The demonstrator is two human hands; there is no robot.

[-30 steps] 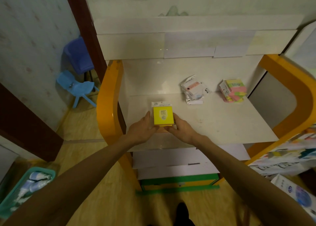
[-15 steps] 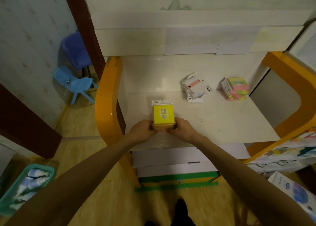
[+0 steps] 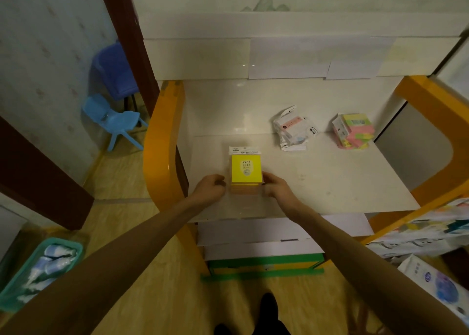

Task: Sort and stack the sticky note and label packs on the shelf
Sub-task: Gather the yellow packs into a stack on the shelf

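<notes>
While both hands sit at the stack, this is how it looks to me:

yellow stack: sticky note pack (image 3: 246, 168) on top of an orange one, near the front left of the shelf (image 3: 342, 182).

left hand: (image 3: 209, 188) curled up just beside the stack's left edge, holding nothing as far as I can tell.

right hand: (image 3: 275, 186) fingers (image 3: 266, 178) pinching the stack's right side.

risk: one-sided squeeze could shove the top pack off square, slippery wrapper too.

other packs: white label packs (image 3: 294, 131) lie messy at the back, and the pink-green pile (image 3: 354, 131) looks staggered, so it might topple if bumped.
</notes>
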